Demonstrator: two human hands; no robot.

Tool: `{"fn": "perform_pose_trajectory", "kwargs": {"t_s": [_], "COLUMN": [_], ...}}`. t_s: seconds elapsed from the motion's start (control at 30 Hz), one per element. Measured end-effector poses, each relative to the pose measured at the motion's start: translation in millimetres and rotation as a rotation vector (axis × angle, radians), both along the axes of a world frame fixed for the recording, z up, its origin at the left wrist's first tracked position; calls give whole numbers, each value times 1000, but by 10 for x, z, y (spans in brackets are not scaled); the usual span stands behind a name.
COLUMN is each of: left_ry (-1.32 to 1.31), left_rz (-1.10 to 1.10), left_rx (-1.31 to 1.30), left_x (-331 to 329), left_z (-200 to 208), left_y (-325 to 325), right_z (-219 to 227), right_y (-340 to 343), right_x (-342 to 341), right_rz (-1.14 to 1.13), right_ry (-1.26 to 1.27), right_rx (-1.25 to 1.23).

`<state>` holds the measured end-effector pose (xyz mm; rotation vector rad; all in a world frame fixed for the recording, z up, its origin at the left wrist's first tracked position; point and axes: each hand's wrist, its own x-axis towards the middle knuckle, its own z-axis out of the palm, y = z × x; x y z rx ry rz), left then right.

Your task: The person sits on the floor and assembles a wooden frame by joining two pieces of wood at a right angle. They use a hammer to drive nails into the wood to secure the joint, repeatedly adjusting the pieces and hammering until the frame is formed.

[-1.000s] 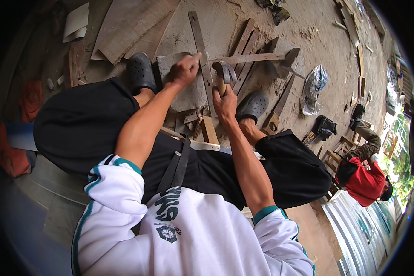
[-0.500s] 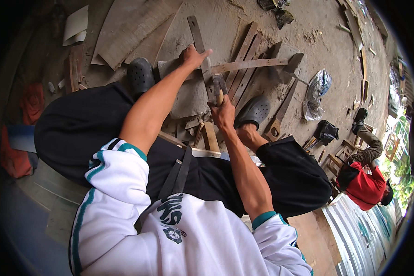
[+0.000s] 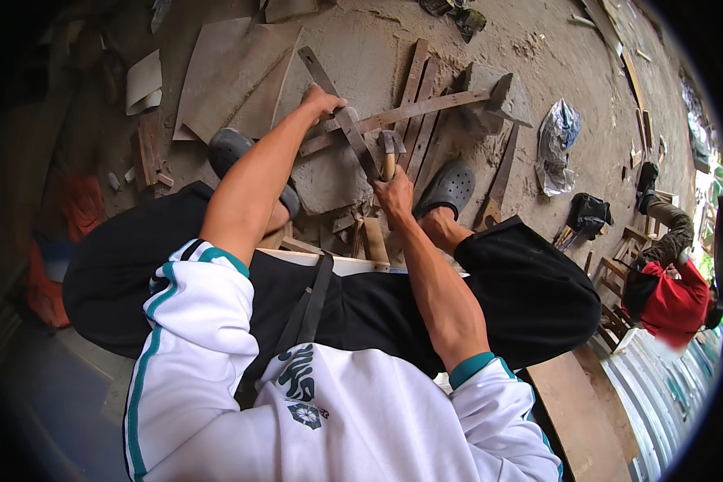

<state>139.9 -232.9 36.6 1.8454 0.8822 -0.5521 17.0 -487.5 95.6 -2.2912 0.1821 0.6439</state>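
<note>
My left hand (image 3: 323, 102) is closed around the upper part of a dark wooden strip (image 3: 352, 133) with a hole near its far end. My right hand (image 3: 394, 195) grips the wooden handle of a claw hammer (image 3: 391, 145), head pointing away from me. The strip's near end reaches my right hand; whether those fingers also pinch it is unclear. Beneath that strip, a second wooden strip (image 3: 434, 106) with small holes crosses at an angle. A rough concrete block (image 3: 329, 178) lies below them, between my feet in dark clogs (image 3: 447, 189).
A handsaw (image 3: 502, 181) lies beyond my right foot, near a broken concrete block (image 3: 510, 100). Several boards (image 3: 245, 76) lie at the far left. Crumpled silver plastic (image 3: 556, 145) and a black pouch (image 3: 590, 215) are to the right. A person in red (image 3: 673, 301) sits at far right.
The held strip has tilted further left at its far end, with my left hand moving left and slightly nearer. The crossing strip now extends left beneath it. The hammer stays in my right hand.
</note>
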Motion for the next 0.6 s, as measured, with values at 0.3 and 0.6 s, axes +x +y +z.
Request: {"fn": "perform_pose_trajectory", "kwargs": {"t_s": [0.3,0.6], "left_ry": [49,-182], "left_rz": [-7,219], "left_rx": [-77,289], "left_x": [246,171], "left_z": [159,-403], "left_y": [-63,-114], "right_z": [120,92], "right_y": [-106,-100], "right_x": [-6,-90], "right_rz": [-50,-16], "right_ry": [24,23], "right_rx": [-19,41]}}
